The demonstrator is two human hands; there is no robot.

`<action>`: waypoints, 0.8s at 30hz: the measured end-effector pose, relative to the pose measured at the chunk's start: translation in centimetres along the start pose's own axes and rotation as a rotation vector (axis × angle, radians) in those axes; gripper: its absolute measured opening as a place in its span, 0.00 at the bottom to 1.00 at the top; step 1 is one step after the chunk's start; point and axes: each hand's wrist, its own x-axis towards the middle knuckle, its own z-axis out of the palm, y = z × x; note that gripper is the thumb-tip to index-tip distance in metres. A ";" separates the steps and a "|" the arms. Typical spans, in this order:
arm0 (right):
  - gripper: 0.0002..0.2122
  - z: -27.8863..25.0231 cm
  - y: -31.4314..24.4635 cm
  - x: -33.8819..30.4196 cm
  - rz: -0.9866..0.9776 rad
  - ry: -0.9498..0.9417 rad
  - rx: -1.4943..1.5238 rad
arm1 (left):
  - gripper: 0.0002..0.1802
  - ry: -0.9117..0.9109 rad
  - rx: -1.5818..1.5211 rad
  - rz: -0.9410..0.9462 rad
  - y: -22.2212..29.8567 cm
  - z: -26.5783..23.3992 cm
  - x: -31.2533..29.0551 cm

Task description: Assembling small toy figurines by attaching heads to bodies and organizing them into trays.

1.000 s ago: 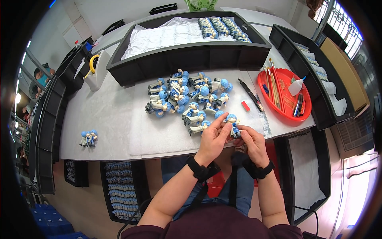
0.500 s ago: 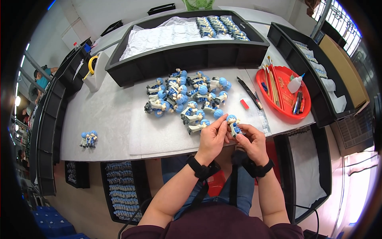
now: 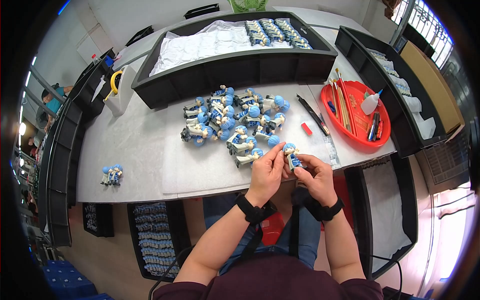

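Note:
A small blue-haired figurine (image 3: pixel 292 156) in a blue and white outfit is held upright between my two hands at the table's front edge. My left hand (image 3: pixel 269 171) pinches it from the left, with fingertips near its head and side. The thumb and fingers of my right hand (image 3: pixel 317 179) close around its lower part. Just beyond my left hand lies a pile of like figurines (image 3: pixel 220 117) on a white foam sheet (image 3: pixel 200 175). Two more figurines (image 3: pixel 112 175) lie apart at the table's left.
A black crate (image 3: pixel 235 70) lined with white sheet holds rows of figurines at the back. To the right are a red eraser-like block (image 3: pixel 306 128), a black pen-like tool (image 3: pixel 313 115) and a red tray (image 3: pixel 356 140) of brushes, markers and a bottle. More crates (image 3: pixel 182 235) stand below.
Both hands and the figurine stay almost in place, with only a very slight shift. The pile and the other things lie as before.

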 end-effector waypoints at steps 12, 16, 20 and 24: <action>0.16 0.0 -0.4 0.0 -0.026 -0.012 0.005 | 0.19 -0.052 -0.167 -0.027 0.6 0.1 0.0; 0.15 0.2 -0.8 0.1 -0.047 -0.010 -0.083 | 0.24 -0.081 -0.157 0.070 0.7 0.4 -0.2; 0.14 -0.8 0.0 0.0 -0.077 -0.049 -0.146 | 0.27 -0.101 -0.145 0.000 0.3 0.4 -0.2; 0.12 0.0 -0.7 0.4 -0.025 0.119 0.170 | 0.26 -0.078 0.000 0.028 1.1 0.3 -0.5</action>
